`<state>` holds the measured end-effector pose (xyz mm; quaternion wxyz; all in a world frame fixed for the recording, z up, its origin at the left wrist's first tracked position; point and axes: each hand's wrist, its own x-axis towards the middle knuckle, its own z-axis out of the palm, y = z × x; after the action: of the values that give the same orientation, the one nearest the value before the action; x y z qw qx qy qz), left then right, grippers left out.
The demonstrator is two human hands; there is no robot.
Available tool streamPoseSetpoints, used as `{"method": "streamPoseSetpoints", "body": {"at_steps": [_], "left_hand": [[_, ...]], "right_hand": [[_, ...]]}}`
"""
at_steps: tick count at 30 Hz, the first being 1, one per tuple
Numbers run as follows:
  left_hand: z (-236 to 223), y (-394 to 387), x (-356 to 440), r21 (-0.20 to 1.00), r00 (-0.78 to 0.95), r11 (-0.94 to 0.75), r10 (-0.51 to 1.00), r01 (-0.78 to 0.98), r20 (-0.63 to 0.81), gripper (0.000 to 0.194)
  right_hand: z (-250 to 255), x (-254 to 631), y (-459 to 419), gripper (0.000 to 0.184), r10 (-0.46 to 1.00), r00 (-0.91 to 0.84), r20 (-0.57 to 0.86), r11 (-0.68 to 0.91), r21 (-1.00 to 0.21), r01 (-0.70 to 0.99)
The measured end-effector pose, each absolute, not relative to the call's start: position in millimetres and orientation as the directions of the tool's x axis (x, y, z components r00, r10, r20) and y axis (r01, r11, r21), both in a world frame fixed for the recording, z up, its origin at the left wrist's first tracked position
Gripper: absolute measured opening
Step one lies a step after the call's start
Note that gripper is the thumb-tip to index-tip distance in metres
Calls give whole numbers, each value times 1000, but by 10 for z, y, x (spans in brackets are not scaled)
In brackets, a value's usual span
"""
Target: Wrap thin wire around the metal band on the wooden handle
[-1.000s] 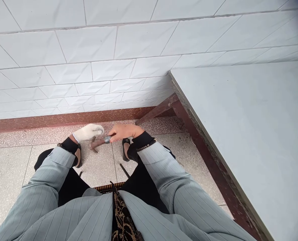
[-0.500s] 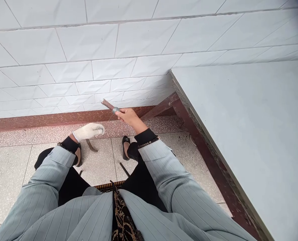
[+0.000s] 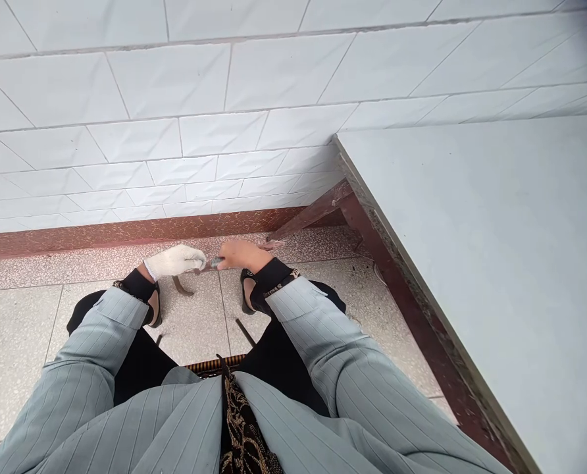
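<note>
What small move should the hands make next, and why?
Probably the right hand should give the grey-wrapped stick another small turn while the gloved left hand keeps steady. The wrapped part shows at the right hand's fingers, and the left hand's bent fingers are close to it, perhaps ready to guide a strand, though none shows clearly.
</note>
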<state>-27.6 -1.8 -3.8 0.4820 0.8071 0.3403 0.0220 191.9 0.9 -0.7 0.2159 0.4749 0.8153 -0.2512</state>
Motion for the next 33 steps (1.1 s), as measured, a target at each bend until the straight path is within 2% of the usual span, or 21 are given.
{"method": "streamPoseSetpoints", "body": {"at_steps": [3,5,6,7,9,11,12,14,16,20,23,25,27,28,30,31,33], "left_hand": [[-49,-3,-300,796,765,-307,582,521,-276,29],[-45,13,-315,811,766,-301,591,501,-253,28],[-41,22,-321,818,757,-291,607,496,-243,28],[-37,31,-326,823,742,-278,628,495,-234,28],[-28,48,-330,819,695,-250,681,516,-231,28],[-19,60,-321,808,652,-229,721,543,-234,27],[-16,62,-313,802,643,-230,730,551,-232,27],[-14,61,-291,796,655,-253,722,550,-223,25],[-16,51,-273,803,690,-274,691,529,-218,24],[-17,30,-277,830,726,-276,657,485,-205,28],[-8,27,-304,832,733,-269,644,485,-219,29],[0,31,-320,828,735,-269,638,492,-230,29],[4,36,-334,819,737,-287,638,497,-224,28],[3,40,-341,813,736,-298,641,500,-217,28],[-7,51,-356,798,727,-319,655,512,-206,28],[-16,57,-363,789,723,-327,660,520,-202,29],[-38,68,-373,776,719,-344,667,530,-195,29]], "right_hand": [[-8,1893,-48,29,377,-628,-681,414,-483,772],[35,1941,-57,25,259,-748,-611,290,-690,663],[64,1986,-47,24,256,-798,-546,216,-772,597],[92,2041,-27,23,286,-833,-474,146,-837,527],[136,2167,39,25,501,-799,-333,16,-920,393],[148,2278,117,33,779,-588,-218,-110,-971,213],[143,2319,152,38,865,-461,-197,-167,-980,106],[121,2365,204,46,943,-258,-212,-233,-971,-54],[90,2372,231,48,953,-176,-247,-268,-958,-103],[31,2346,255,43,958,-118,-261,-256,-965,57],[11,2329,275,35,958,-83,-274,-233,-916,326],[18,2315,278,30,959,-95,-267,-160,-787,596],[37,2286,262,29,941,-179,-286,-14,-565,825],[48,2265,245,29,912,-245,-329,74,-457,887],[65,2208,195,29,793,-383,-474,233,-344,909],[70,2174,163,29,705,-446,-552,285,-355,890],[77,2106,95,27,513,-555,-655,309,-462,831]]}}
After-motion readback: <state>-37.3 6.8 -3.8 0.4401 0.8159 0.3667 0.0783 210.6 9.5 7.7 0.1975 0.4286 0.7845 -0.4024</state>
